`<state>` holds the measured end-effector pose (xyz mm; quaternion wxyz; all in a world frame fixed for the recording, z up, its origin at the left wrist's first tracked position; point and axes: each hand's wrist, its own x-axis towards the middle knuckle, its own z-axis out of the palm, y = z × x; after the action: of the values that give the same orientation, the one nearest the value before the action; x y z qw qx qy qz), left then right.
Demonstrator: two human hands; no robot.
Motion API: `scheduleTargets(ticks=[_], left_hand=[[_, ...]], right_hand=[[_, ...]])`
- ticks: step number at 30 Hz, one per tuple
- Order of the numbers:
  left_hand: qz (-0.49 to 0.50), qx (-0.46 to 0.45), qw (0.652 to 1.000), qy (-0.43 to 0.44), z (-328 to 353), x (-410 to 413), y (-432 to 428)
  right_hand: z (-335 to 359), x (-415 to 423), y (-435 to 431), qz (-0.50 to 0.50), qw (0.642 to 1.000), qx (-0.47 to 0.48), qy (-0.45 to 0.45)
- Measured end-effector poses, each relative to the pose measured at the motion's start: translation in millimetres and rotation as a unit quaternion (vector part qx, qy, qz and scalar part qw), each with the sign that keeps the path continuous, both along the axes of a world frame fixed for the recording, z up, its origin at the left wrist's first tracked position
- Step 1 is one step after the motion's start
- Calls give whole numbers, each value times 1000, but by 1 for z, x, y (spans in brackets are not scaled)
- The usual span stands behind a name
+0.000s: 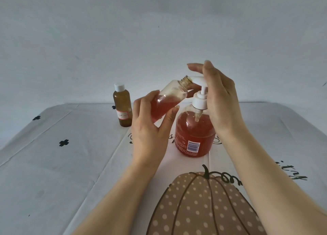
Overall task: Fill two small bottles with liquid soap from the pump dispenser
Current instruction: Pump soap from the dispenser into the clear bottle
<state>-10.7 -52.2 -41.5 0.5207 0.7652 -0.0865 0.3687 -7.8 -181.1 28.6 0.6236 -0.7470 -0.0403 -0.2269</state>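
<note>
Well, the left hand (150, 128) grips the small clear plastic bottle (166, 100), tilted, neck against the spout (194, 79) of the round red-filled pump dispenser (194, 133). The right hand (221, 100) lies straight-fingered on its top. Best press slowly, keeping the mouth under the spout.

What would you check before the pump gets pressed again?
1. Open bottle mouth meets the spout: ok, the two are touching.
2. Left hand holds that bottle securely: ok, fingers and thumb wrap its body.
3. Right hand placed to press: ok, its fingers lie over the pump top.
4. Room left in the open bottle: ok, red soap fills only its lower part.
5. Pump dispenser upright with soap left: ok, it stands on the table, mostly full.
6. Capped bottle already filled: cannot tell, its amber wall hides the level.
</note>
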Motion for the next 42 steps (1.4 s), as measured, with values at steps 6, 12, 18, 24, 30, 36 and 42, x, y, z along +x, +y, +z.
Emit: scheduleTargets(ticks=[6, 12, 18, 24, 30, 36, 42], left_hand=[[1, 3, 1000, 8, 0, 1, 1], [5, 5, 1000, 3, 0, 2, 1], [6, 12, 1000, -4, 0, 2, 1], [2, 16, 1000, -2, -4, 1, 3], [9, 23, 1000, 5, -6, 2, 5], [5, 20, 1000, 10, -6, 0, 5], [5, 14, 1000, 12, -5, -1, 6]], right_hand=[[3, -4, 3, 2, 1000, -2, 3], [3, -4, 4, 7, 1000, 5, 5], [1, -3, 3, 13, 1000, 14, 0], [0, -3, -4, 41, 999, 6, 10], [-3, -1, -2, 31, 999, 13, 18], [-2, 0, -2, 27, 999, 12, 14], [-3, -3, -1, 26, 999, -6, 21]])
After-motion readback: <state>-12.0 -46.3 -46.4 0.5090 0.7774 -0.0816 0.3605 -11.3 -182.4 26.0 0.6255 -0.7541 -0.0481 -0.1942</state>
